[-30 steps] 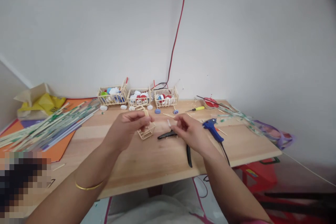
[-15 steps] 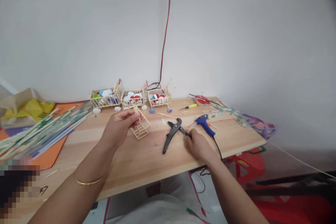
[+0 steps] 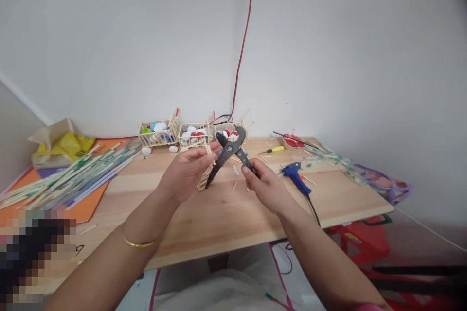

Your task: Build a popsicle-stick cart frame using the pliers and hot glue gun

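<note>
My left hand [image 3: 182, 175] pinches a small frame of thin wooden sticks [image 3: 202, 183] over the table's middle. Much of that frame is hidden behind my fingers and the tool. My right hand [image 3: 268, 185] is closed around one handle of a pair of black pliers [image 3: 229, 147], raised with the jaws upward and the handles spread. The other handle crosses in front of the stick frame, close to my left fingertips; whether they touch I cannot tell. A blue glue gun [image 3: 297, 178] lies right of my right hand, its cord running off the front edge.
Stick-built carts [image 3: 156, 134] with colourful bottle caps line the wall. A yellow-handled screwdriver [image 3: 276, 149] and a red dish-like object [image 3: 293, 141] lie at the back right. Bundled sticks [image 3: 69, 175] cover an orange sheet [image 3: 97, 199] at left. A red stool [image 3: 365, 243] stands below right.
My right hand has lifted the pliers off the table and brought them up and left, beside the stick frame in my left hand. The view has turned slightly left.
</note>
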`<control>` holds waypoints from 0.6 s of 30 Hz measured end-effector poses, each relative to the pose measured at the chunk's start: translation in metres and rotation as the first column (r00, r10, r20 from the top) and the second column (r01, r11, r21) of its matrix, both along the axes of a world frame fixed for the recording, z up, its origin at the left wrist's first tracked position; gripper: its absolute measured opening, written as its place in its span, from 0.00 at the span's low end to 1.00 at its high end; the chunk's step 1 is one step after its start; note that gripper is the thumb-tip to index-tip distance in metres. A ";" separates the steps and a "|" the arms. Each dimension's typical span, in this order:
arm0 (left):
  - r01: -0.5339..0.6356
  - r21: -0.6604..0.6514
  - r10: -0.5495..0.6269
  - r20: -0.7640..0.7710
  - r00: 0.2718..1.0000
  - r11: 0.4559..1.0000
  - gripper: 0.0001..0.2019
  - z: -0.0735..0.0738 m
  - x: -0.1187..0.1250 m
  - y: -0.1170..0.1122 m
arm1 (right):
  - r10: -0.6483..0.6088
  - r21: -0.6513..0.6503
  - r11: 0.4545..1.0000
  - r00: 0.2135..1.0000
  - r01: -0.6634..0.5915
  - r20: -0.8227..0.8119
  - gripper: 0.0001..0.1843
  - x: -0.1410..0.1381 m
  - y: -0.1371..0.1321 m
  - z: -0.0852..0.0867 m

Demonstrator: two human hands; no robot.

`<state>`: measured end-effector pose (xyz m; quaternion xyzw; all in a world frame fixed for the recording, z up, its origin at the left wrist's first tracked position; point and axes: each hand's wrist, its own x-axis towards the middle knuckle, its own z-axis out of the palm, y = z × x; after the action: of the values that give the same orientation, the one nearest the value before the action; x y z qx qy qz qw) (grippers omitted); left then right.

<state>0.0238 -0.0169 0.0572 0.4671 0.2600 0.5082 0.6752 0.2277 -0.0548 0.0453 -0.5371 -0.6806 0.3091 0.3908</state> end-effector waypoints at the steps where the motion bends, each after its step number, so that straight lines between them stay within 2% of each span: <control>1: -0.030 0.012 0.030 -0.033 0.999 0.999 0.07 0.002 0.001 0.000 | 0.036 -0.027 0.999 0.997 -0.037 -0.062 0.13 -0.003 0.000 -0.001; 3: -0.043 0.048 0.049 -0.138 0.989 0.998 0.08 0.005 0.000 0.000 | 0.136 -0.059 0.987 0.976 -0.148 -0.171 0.11 -0.006 -0.002 -0.002; 6: 0.037 0.086 -0.013 -0.273 0.962 0.996 0.07 0.008 0.000 -0.004 | 0.261 -0.094 0.948 0.912 -0.304 -0.316 0.12 -0.004 -0.009 0.001; 8: 0.094 0.076 -0.072 -0.248 0.966 0.993 0.06 0.011 0.002 -0.008 | 0.279 -0.115 0.928 0.867 -0.354 -0.414 0.13 -0.002 -0.012 0.005; 10: 0.136 0.033 -0.129 -0.157 0.979 0.990 0.06 0.015 0.006 -0.013 | 0.268 -0.116 0.921 0.820 -0.373 -0.505 0.14 -0.002 -0.014 0.008; 12: 0.171 -0.032 -0.172 -0.062 0.983 0.985 0.06 0.018 0.012 -0.018 | 0.264 -0.110 0.903 0.737 -0.416 -0.623 0.19 -0.004 -0.015 0.007; 13: 0.180 -0.061 -0.182 -0.028 0.983 0.982 0.06 0.019 0.015 -0.021 | 0.269 -0.115 0.879 0.679 -0.463 -0.683 0.23 -0.007 -0.015 0.004; 15: 0.191 -0.102 -0.191 0.003 0.982 0.976 0.06 0.020 0.021 -0.027 | 0.281 -0.136 0.799 0.564 -0.586 -0.777 0.29 -0.013 -0.016 -0.005; 17: 0.210 -0.148 -0.212 -0.001 0.977 0.967 0.06 0.019 0.024 -0.031 | 0.292 -0.165 0.714 0.503 -0.680 -0.813 0.27 -0.019 -0.019 -0.017; 18: 0.225 -0.173 -0.230 -0.009 0.973 0.959 0.07 0.018 0.026 -0.032 | 0.294 -0.178 0.692 0.498 -0.700 -0.816 0.24 -0.022 -0.020 -0.022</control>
<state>0.0493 -0.0486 0.0754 0.4416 0.2569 0.3965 0.7627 0.2061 -0.0748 0.0234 -0.2149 -0.4895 0.7608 0.3679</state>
